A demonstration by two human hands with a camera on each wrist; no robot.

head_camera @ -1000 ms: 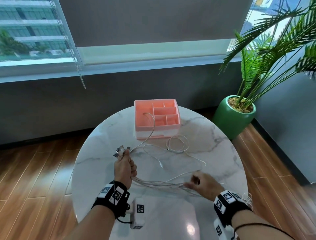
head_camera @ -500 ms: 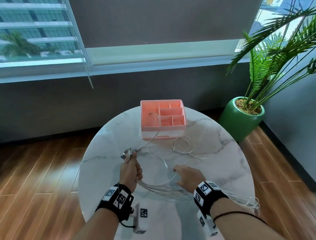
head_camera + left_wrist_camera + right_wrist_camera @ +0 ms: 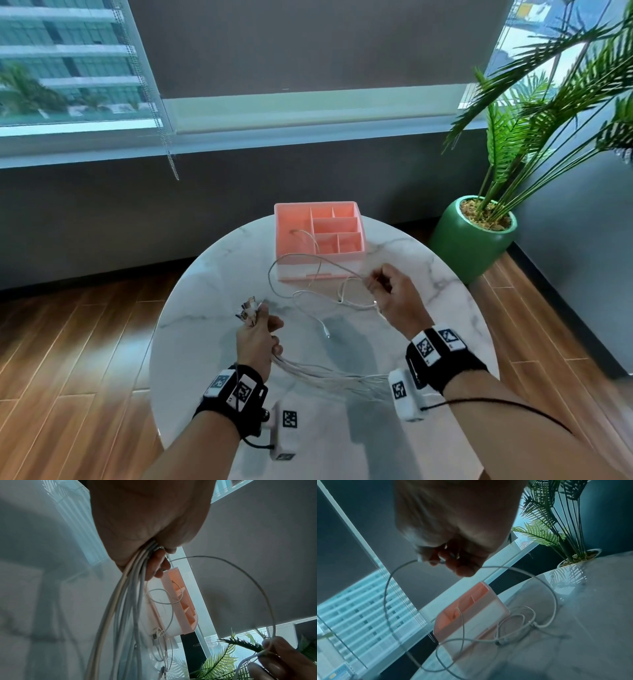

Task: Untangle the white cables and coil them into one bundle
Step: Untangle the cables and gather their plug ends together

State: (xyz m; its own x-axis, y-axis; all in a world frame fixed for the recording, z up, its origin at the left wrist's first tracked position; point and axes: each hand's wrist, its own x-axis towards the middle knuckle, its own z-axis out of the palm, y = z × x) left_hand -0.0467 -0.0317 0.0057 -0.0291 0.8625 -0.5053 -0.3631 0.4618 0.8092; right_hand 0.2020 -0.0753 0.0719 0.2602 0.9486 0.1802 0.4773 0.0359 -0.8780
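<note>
My left hand (image 3: 258,337) grips a bunch of white cables (image 3: 329,378) in its fist, their metal plug ends (image 3: 247,308) sticking out above the thumb; the strands trail right across the marble table toward my right wrist. In the left wrist view the cable bunch (image 3: 126,601) hangs from the closed fist. My right hand (image 3: 390,294) is raised in front of the pink organizer and pinches one white cable (image 3: 294,270), which arcs in a big loop back toward the left hand. The right wrist view shows that cable loop (image 3: 388,588) leaving the pinching fingers (image 3: 440,557).
A pink compartment organizer (image 3: 346,255) stands at the table's far side, one cable end lying inside it. More loose cable (image 3: 346,298) lies coiled on the round marble table (image 3: 212,342). A green potted palm (image 3: 472,240) stands on the floor at the right.
My right hand rose from the table's near side toward the organizer, lifting one cable into a tall loop. The left hand kept its grip on the bunch.
</note>
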